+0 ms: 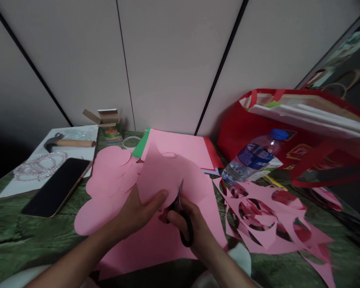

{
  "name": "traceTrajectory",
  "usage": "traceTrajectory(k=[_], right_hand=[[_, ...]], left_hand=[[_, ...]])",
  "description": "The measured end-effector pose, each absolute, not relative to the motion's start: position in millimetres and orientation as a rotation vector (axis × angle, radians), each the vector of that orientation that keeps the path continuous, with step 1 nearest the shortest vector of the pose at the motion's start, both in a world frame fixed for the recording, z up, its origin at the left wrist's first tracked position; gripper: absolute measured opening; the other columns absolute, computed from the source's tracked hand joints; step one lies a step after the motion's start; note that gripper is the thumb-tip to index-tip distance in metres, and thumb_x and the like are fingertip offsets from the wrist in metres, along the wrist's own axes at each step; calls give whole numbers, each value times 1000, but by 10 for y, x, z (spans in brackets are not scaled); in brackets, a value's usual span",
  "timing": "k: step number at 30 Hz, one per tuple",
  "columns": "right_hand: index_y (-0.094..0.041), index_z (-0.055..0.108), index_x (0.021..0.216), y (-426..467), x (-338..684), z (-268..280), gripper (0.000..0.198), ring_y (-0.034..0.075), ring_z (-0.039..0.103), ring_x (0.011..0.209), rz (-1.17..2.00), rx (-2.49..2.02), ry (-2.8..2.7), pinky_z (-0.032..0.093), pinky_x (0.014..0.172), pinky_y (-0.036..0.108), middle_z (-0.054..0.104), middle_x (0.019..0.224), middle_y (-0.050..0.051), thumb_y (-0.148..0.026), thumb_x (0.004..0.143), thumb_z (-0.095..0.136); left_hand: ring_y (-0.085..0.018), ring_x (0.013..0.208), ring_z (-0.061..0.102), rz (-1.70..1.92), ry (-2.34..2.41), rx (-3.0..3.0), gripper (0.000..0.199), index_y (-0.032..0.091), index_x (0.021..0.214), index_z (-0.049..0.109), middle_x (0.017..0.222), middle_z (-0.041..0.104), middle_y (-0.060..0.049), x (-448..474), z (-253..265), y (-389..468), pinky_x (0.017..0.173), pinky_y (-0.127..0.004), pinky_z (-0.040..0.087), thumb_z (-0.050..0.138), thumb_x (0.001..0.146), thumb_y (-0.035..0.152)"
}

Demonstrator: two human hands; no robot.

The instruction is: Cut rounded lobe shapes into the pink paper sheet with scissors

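Bare forearms (87, 250) crossed the near part of a large pink sheet (156, 246) on the green, wood-patterned counter (6, 228). Above that sheet, the left hand (144, 210) pinched a piece of pink paper (165, 174), thumb on top and fingers tucked beneath. The right hand (190, 220) was curled round the black handles of the scissors (188, 232), one blade showing against the paper's edge; how wide the blades stood apart could not be told.

The paper looked light, thin and fairly stiff, like craft card, so it would probably have creased if squeezed and flapped if held too far out. A flat pinch near the cut, clear of the blades, seemed the best hold.

Left of the large sheet, rounded pink pieces (91, 214) overlapped in a pile, with a phone (58, 188), bead strings (40, 166) and a hammer (76, 143) further left. Right of it lay pink scraps (267, 228) full of curved holes.

Beyond its left corner, an open box (111, 132) bore red lettering on green, too blurred to read. Beyond its right side, a bottle (249, 158) had a blue label and a red bag (240, 124) a gold emblem, neither legible.
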State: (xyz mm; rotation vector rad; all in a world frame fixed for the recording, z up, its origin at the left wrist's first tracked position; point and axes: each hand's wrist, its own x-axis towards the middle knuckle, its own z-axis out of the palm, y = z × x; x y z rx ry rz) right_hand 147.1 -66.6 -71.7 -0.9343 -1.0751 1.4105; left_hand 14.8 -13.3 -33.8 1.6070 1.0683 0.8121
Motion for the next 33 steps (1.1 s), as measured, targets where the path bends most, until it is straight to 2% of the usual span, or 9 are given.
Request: traceTrajectory(k=[4, 7, 14, 21, 33], right_hand=[[-16, 59, 86, -668, 1481, -755, 23, 16, 50, 70, 1427, -946, -1059, 40, 69, 31, 50, 70, 0, -35, 74, 63], [-16, 57, 84, -672, 1489, -779, 25, 15, 49, 69, 1440, -947, -1037, 40, 69, 30, 48, 69, -1, -35, 72, 65], [-17, 53, 75, -670, 1481, -761, 23, 14, 47, 65, 1406, -974, -1044, 39, 65, 29, 45, 66, -3, -35, 70, 66], [-17, 58, 79, -664, 1469, -738, 20, 14, 45, 63, 1386, -1009, -1058, 35, 59, 27, 49, 67, -1, -34, 72, 64], [-18, 59, 81, -673, 1472, -749, 24, 13, 41, 60, 1380, -962, -1021, 37, 62, 27, 46, 66, -2, -37, 69, 66]], left_hand=[[-11, 52, 56, 837, 1084, 1584, 10, 19, 68, 55, 56, 58, 4, 154, -325, -129, 48, -20, 47, 55, 76, 25], [-11, 54, 57, 830, 1082, 1566, 8, 19, 71, 56, 59, 58, 4, 156, -325, -129, 48, -20, 47, 55, 76, 25], [-13, 53, 57, 825, 1108, 1577, 11, 18, 69, 55, 57, 57, 3, 161, -330, -131, 49, -23, 47, 55, 75, 28], [-12, 52, 57, 822, 1066, 1580, 13, 17, 68, 55, 56, 58, 3, 141, -361, -135, 48, -22, 47, 54, 76, 28], [-14, 57, 58, 819, 1071, 1582, 19, 18, 66, 60, 61, 63, 0, 136, -390, -159, 51, -23, 49, 52, 78, 31]])
